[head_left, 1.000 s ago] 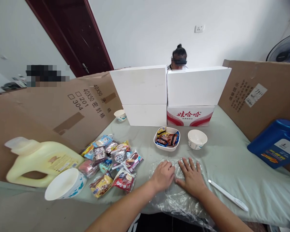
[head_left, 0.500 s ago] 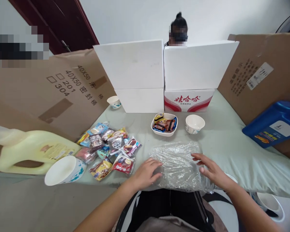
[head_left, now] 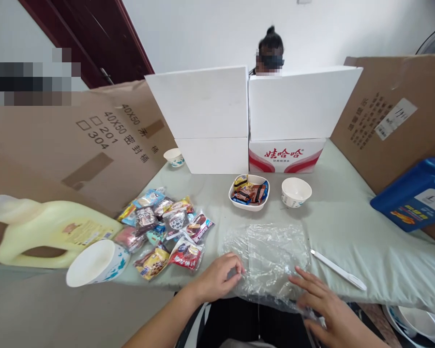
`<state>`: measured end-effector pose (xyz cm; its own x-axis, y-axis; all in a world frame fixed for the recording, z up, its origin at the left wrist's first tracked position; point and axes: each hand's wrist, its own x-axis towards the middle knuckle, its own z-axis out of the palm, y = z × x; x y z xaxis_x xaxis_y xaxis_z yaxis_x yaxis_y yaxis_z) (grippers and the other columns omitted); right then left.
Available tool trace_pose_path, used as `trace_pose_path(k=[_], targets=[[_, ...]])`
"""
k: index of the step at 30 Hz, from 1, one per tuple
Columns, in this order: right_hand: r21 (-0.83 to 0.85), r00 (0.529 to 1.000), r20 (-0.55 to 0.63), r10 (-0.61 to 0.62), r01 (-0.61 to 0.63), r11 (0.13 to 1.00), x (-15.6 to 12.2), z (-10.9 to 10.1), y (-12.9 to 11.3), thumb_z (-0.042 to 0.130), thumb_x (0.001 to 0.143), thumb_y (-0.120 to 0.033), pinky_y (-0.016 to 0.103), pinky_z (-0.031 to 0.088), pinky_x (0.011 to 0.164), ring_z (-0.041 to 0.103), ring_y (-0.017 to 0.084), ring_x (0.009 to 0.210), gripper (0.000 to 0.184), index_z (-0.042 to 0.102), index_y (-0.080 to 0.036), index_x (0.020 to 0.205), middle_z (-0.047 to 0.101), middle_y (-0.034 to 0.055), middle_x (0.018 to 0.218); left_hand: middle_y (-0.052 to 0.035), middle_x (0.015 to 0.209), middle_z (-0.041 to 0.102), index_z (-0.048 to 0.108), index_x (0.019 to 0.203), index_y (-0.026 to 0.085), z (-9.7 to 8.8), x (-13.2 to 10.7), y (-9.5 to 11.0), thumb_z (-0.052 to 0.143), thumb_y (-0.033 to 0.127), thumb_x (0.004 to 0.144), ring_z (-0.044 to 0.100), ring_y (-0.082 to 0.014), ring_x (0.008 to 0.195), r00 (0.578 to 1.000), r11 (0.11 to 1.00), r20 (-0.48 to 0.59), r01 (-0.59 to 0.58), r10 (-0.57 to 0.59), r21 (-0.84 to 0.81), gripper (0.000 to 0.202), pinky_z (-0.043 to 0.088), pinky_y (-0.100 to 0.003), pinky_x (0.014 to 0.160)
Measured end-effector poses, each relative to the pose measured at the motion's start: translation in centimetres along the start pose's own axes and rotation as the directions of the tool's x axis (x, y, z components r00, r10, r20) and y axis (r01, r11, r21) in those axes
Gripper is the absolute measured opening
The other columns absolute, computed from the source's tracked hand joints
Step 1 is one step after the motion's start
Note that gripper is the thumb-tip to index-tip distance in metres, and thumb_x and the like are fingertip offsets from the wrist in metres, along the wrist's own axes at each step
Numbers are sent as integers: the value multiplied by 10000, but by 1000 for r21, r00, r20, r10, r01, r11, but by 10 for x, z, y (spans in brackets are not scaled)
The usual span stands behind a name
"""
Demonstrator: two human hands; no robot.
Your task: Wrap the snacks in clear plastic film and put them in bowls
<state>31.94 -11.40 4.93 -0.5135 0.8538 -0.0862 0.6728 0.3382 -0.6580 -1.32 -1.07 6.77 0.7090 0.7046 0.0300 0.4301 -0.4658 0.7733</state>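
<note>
A crinkled clear plastic bag (head_left: 264,261) lies flat at the table's front edge, its near edge hanging over. At its left side is my left hand (head_left: 220,275), fingers curled and thumb drawn in against them, pinching the plastic's edge. My right hand (head_left: 324,297) is over the bag's near right corner, fingers spread, fingertips at the plastic. A slim white tool with a narrow tip (head_left: 338,270) lies just right of the bag. Beyond the bag are a white dish (head_left: 249,205) of small wrapped snacks (head_left: 249,191) and a white bowl (head_left: 296,192).
Packaged snacks (head_left: 175,220) are heaped at left, beside a tilted bowl (head_left: 97,263) and a yellow jug (head_left: 57,229). White boxes (head_left: 212,104) wall off the back; a person (head_left: 270,48) is behind them. A blue bottle (head_left: 416,193) leans at right.
My right hand has moved nearer to me, uncovering the slim white tool. My left hand has lowered slightly and its fingers have curled in. The plastic lies more spread out.
</note>
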Motion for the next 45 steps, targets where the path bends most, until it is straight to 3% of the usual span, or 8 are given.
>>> trace_pose_path(k=[6, 13, 24, 30, 35, 37, 40, 45], targets=[[274, 938, -269, 218, -143, 951, 35, -12, 12, 434, 913, -420, 339, 524, 803, 656, 207, 883, 251, 604, -235, 901, 695, 69, 935, 27, 800, 595, 501, 820, 214, -25, 28, -2, 505, 166, 815, 570, -140, 745, 965, 981, -195, 187, -173, 59, 49, 442, -245, 697], [226, 661, -561, 499, -457, 860, 97, -15, 43, 428, 830, -451, 345, 485, 654, 644, 215, 672, 343, 519, -216, 1063, 665, 17, 748, 43, 747, 576, 527, 870, 209, -14, 69, -40, 635, 90, 727, 572, -146, 722, 868, 887, -424, 387, -258, 253, 215, 419, -247, 678], [-331, 681, -690, 245, -598, 730, 96, 7, 49, 302, 956, -261, 327, 458, 591, 676, 221, 713, 355, 540, -172, 1204, 692, 112, 1050, 13, 813, 609, 552, 957, 192, -6, 73, -64, 593, 63, 790, 595, -160, 796, 827, 858, -534, 395, -176, 328, 215, 453, -285, 764], [-406, 712, -651, 264, -620, 671, 99, 5, 50, 284, 964, -218, 303, 463, 582, 680, 202, 713, 357, 524, -174, 1224, 686, 105, 1062, -94, 1015, 609, 598, 977, 188, 1, 73, -27, 550, 126, 847, 543, -274, 993, 792, 794, -607, 412, -69, 448, 152, 409, -444, 886], [-411, 704, -655, 276, -638, 651, 102, 3, 48, 286, 957, -204, 294, 461, 581, 678, 193, 708, 355, 512, -176, 1229, 678, 108, 1056, -61, 905, 653, 649, 899, 209, 35, 71, 6, 474, 171, 913, 578, -237, 921, 966, 847, -236, 40, 102, 530, 179, 463, -399, 842], [-424, 706, -657, 265, -637, 644, 103, 2, 50, 288, 957, -201, 294, 461, 583, 675, 192, 703, 352, 513, -169, 1226, 674, 108, 1051, -72, 1115, 654, 644, 1067, 214, 46, 73, 2, 509, 202, 912, 555, -260, 1102, 982, 857, -161, 1, 95, 515, 206, 430, -439, 965], [-435, 720, -644, 260, -623, 650, 102, 1, 56, 302, 944, -166, 292, 459, 591, 668, 188, 710, 348, 517, -164, 1218, 667, 107, 1041, -96, 1473, 423, 476, 1363, 223, 52, 77, -16, 564, 341, 904, 314, -328, 1384, 990, 836, -141, 60, 21, 545, 482, 254, -556, 1118], [-422, 718, -651, 244, -610, 670, 102, -7, 51, 321, 947, -191, 339, 473, 721, 648, 228, 833, 338, 553, -146, 1189, 657, 125, 1020, -76, 1571, 245, 287, 1484, 286, 48, 77, -32, 516, 467, 915, 140, -320, 1456, 995, 817, -91, 80, -34, 571, 639, 110, -615, 1143]])
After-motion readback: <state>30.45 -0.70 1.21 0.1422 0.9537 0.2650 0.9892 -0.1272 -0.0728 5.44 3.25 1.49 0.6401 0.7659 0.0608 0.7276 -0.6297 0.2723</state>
